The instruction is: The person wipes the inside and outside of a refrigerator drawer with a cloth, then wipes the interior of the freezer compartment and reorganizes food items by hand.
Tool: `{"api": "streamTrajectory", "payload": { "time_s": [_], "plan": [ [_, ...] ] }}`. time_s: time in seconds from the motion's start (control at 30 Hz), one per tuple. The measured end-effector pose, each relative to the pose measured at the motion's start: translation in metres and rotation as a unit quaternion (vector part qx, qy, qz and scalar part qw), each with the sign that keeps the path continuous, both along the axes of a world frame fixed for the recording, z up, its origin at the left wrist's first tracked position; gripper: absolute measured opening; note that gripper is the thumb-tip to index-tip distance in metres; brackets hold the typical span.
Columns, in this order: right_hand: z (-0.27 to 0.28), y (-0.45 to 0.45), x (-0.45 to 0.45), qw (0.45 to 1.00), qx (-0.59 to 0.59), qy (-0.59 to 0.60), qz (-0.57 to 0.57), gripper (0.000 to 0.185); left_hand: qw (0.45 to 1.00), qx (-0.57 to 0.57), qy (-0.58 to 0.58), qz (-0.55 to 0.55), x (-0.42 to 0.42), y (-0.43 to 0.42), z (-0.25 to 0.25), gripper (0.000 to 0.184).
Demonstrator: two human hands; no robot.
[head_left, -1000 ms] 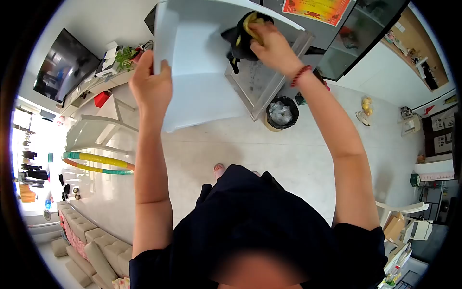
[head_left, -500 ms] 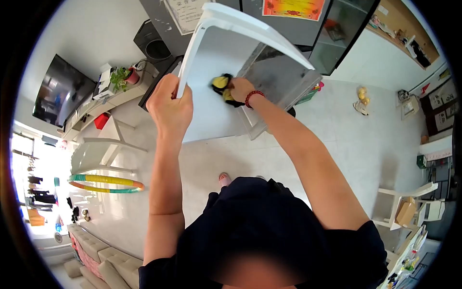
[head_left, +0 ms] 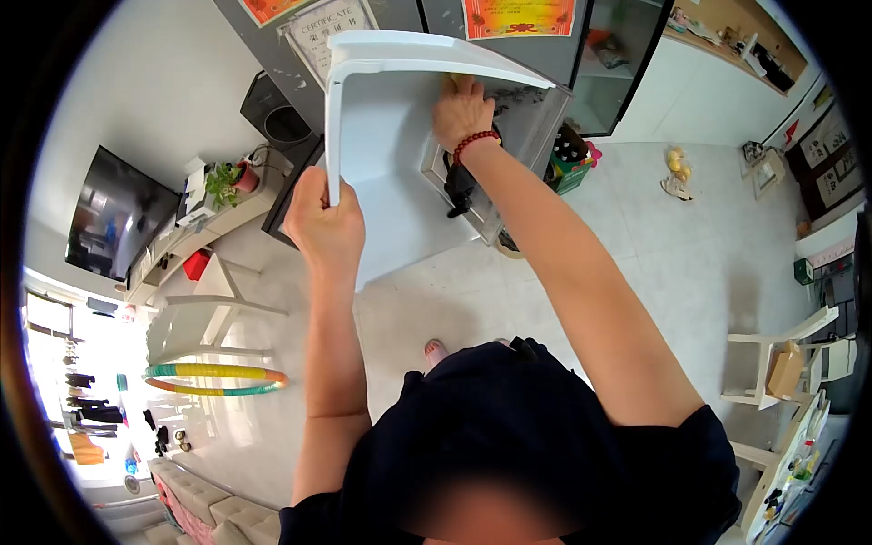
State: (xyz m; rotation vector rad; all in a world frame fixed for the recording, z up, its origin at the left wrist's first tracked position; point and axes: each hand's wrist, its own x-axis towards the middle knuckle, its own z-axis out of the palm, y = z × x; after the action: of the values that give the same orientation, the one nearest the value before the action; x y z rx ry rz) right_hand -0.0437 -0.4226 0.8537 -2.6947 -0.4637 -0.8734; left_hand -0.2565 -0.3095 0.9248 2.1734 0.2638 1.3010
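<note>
A white drawer-like bin [head_left: 386, 145] with a clear front panel [head_left: 531, 132] is held up before a grey cabinet. My left hand [head_left: 327, 218] is closed round the bin's left rim. Inside the bin, near the clear panel, my right hand [head_left: 463, 113] presses a black and yellow cloth [head_left: 460, 186]. Much of the cloth is hidden under the palm, and its dark end hangs below the wrist. A red bead bracelet circles that wrist.
Behind the bin stands the grey cabinet [head_left: 436, 20] with papers on it. A green box [head_left: 569, 173] stands on the floor to its right. Further left are a white chair [head_left: 204, 313], a hula hoop [head_left: 216, 371] and a potted plant [head_left: 222, 184].
My right hand has moved with the cloth from the bin's left inner side up toward the clear panel. The bin has tilted, and my left hand still holds its rim.
</note>
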Motion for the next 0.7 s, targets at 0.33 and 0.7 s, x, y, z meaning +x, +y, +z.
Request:
{"api": "streamTrajectory", "payload": {
  "time_s": [0.33,0.7],
  "plan": [
    [-0.056,0.015,-0.034,0.914,-0.02,0.403,0.038,0.058,0.999,-0.028,-0.007,-0.028,-0.006,-0.022,0.008,0.026],
    [-0.02,-0.012,-0.013,0.962,-0.002,0.273,0.027,0.067,0.999,-0.007,-0.013,-0.033,-0.005,-0.014,0.014,0.027]
  ]
}}
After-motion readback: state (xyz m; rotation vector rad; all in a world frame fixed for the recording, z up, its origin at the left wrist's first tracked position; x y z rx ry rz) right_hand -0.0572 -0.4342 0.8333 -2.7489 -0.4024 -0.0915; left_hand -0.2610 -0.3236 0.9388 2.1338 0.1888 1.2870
